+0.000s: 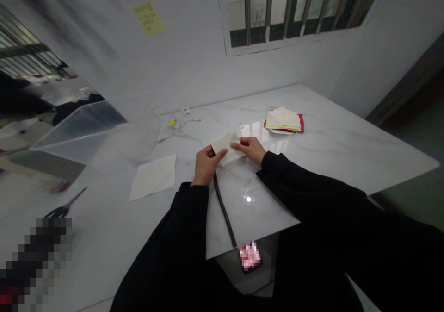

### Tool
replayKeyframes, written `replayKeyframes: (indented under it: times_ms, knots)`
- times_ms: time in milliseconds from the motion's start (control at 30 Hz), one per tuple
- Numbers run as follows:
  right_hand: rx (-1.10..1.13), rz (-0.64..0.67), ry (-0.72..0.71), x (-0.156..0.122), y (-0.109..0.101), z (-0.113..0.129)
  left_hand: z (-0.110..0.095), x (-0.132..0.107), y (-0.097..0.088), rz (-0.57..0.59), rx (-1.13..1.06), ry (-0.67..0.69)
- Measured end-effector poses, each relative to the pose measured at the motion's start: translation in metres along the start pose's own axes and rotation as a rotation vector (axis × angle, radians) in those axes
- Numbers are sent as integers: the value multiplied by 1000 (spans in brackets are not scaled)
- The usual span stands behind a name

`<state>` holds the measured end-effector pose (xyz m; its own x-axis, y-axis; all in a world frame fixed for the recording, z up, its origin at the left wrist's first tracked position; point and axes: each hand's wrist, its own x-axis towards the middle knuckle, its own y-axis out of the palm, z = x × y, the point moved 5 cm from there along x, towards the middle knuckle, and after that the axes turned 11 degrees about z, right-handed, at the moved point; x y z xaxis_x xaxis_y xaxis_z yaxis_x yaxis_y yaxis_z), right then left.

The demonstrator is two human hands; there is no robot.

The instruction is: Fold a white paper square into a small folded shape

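My left hand [206,165] and my right hand [253,150] hold a small cream sheet of paper [234,156] between them, just over the white marble-patterned table [333,150]. Both thumbs press on its upper face, with the fingers curled behind it. The paper looks folded, but the fold's detail is too small to tell. A narrow dark brown strip [224,205] runs from under my left hand to the table's near edge. Flat on the table to the left lies another cream sheet [154,177].
A stack of coloured papers [283,120] lies at the back right. Several tiny bits [240,125] sit nearby. A white cable [180,126] is at the back, scissors [64,209] at the left. A yellow note [150,18] sticks to the wall below a barred window's level.
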<state>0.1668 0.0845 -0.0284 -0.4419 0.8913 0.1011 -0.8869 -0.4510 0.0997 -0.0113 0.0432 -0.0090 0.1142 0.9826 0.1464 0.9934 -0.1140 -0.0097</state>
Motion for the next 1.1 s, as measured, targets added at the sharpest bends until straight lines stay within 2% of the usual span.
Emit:
replayKeyframes:
  times_ms: [533, 1100]
  knots:
    - [-63, -1, -16, -3, -1, 0, -3, -3, 3, 17, -38, 31]
    - [-112, -22, -31, -6, -1, 9, 3, -4, 7, -26, -33, -33]
